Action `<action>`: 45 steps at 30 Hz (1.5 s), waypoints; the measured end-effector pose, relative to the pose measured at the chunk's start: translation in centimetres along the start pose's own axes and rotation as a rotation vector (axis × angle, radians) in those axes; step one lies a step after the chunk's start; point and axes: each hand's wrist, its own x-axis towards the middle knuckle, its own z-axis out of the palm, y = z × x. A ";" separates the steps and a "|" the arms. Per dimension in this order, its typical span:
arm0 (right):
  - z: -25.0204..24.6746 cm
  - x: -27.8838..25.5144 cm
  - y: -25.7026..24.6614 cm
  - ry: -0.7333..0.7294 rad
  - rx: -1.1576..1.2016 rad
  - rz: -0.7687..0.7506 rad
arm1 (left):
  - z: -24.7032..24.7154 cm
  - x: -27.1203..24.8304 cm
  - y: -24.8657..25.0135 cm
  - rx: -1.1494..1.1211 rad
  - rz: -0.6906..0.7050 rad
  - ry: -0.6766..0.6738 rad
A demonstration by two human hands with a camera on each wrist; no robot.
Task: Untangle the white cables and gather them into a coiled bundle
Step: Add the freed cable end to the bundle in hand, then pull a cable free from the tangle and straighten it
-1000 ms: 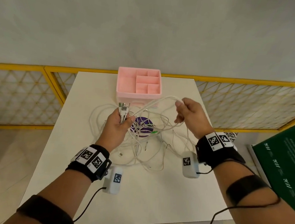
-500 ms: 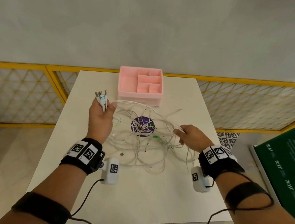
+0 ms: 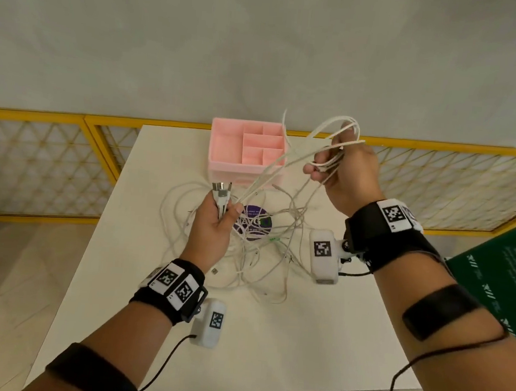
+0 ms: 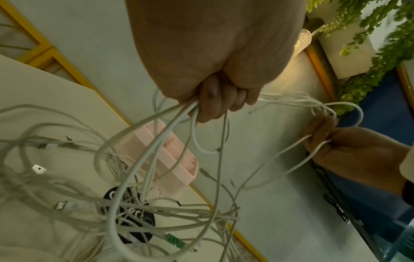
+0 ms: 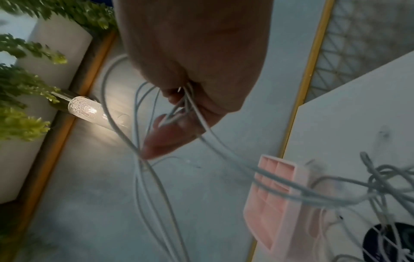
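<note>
A pink organizer point(image 3: 244, 153) sits near a purple, perhaps printed, sticker point(image 3: 256, 223).

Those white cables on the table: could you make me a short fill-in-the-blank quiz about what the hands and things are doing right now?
1. The left hand grips a bunch of cable ____, metal ends up.
2. The right hand holds several cable loops up beside the ____ organizer box.
3. Most of the white cables lie tangled on the ____.
4. Under the tangle sits a round ____ sticker.

Missing words: plugs; pink; table; purple
</note>
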 end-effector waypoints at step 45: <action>-3.7 -2.0 6.2 -0.101 -0.371 0.309 | 1.9 2.7 2.5 -0.130 -0.368 -0.015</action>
